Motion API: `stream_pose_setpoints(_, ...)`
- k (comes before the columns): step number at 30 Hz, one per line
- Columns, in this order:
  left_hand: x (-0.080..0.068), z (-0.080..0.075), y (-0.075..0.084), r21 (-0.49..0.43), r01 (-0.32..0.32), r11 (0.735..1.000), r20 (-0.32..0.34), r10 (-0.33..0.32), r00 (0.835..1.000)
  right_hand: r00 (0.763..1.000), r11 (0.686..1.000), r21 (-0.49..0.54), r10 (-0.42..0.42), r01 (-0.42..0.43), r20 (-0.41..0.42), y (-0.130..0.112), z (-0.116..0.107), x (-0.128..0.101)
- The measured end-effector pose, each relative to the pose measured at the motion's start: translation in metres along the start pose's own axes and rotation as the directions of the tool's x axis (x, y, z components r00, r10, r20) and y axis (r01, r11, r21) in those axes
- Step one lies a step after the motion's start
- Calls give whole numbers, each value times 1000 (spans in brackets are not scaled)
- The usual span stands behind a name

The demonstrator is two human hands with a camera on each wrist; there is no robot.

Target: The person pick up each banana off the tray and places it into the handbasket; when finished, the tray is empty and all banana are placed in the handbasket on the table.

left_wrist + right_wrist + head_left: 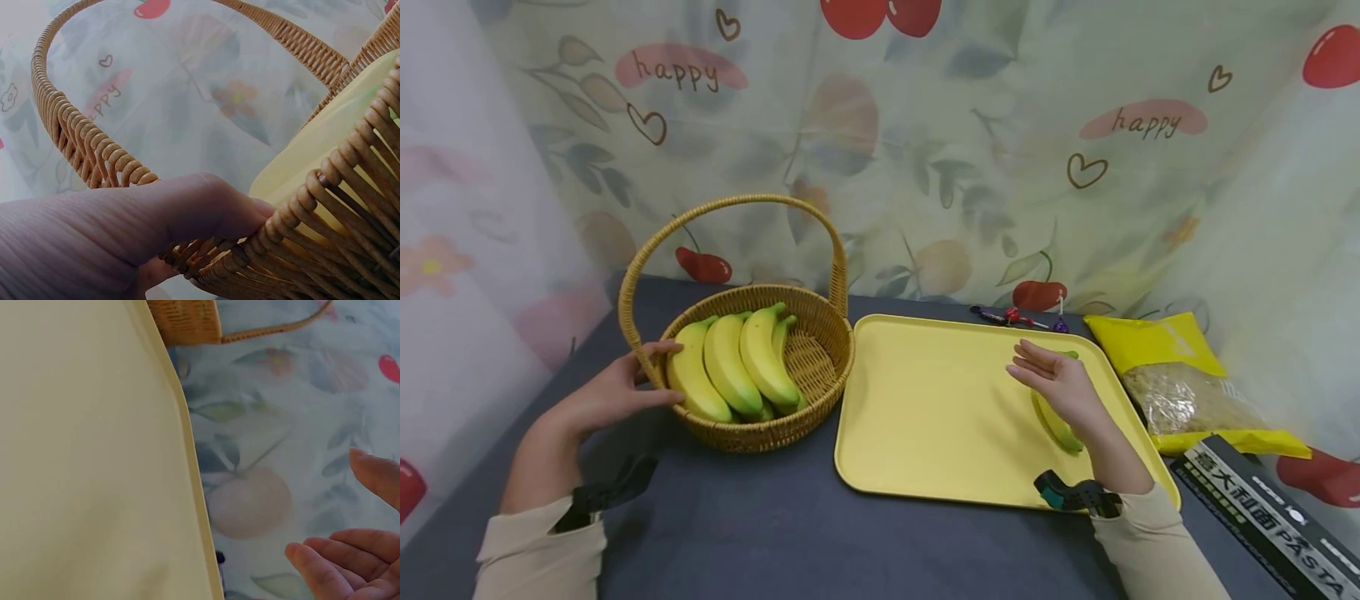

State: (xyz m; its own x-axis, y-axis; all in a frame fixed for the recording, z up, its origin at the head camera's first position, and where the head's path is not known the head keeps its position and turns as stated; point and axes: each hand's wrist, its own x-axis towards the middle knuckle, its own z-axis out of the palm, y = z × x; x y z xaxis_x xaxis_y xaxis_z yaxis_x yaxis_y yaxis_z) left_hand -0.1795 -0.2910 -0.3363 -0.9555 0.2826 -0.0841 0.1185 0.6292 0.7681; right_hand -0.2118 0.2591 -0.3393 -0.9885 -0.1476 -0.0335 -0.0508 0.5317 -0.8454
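Note:
A wicker basket (752, 435) with a tall handle (730, 202) stands on the left and holds a bunch of yellow-green bananas (730, 367). My left hand (617, 392) grips its near-left rim. In the left wrist view the thumb (187, 206) lies over the rim (337, 181) against a banana (325, 134). To the right lies a yellow tray (925, 400). A single banana (1063, 432) rests near its right edge. My right hand (1056, 379) hovers open just over that banana; its fingers (325, 562) are relaxed and hold nothing.
A yellow bag of pasta (1180, 375) and a black pasta box (1270, 517) lie right of the tray. Small wrapped items (1011, 317) sit behind it. A printed curtain closes the back and sides. The table (760, 517) is dark grey.

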Motion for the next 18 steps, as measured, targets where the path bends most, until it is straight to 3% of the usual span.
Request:
stream_pose_setpoints(11,0,0,1,1,5,1000,0,-5,1000,988,996,40,87,-83,-129,30,-25,-7)
stream_pose_setpoints(18,0,0,0,8,-2,1000,-4,2,1000,978,987,88,148,-136,-147,49,-31,-8)
